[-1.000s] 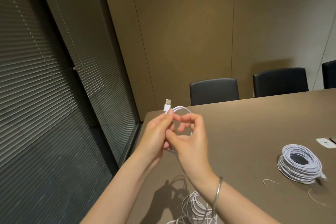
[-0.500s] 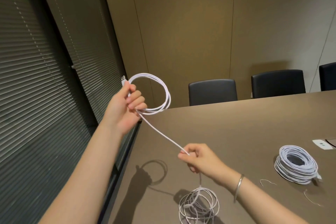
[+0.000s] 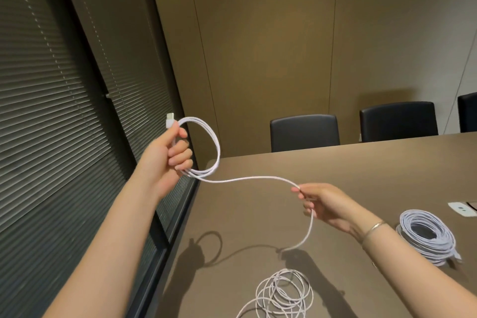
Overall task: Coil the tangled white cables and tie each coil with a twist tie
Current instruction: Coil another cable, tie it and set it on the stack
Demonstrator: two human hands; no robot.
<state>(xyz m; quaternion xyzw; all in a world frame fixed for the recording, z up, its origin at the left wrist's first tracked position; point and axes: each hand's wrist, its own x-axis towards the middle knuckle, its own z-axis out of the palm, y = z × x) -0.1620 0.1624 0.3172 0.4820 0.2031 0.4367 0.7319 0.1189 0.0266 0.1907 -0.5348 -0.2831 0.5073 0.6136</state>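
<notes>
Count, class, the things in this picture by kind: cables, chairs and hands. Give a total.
White cables: 2, the cable being coiled and the finished coil.
Black chairs: 3.
Hands: 2, left hand, right hand.
Total: 7.

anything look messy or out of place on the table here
Only the loose cable pile at the table's near edge: its uneven loops are unsorted, unlike the neat coil to the right. Nothing looks damaged or spilled.
</notes>
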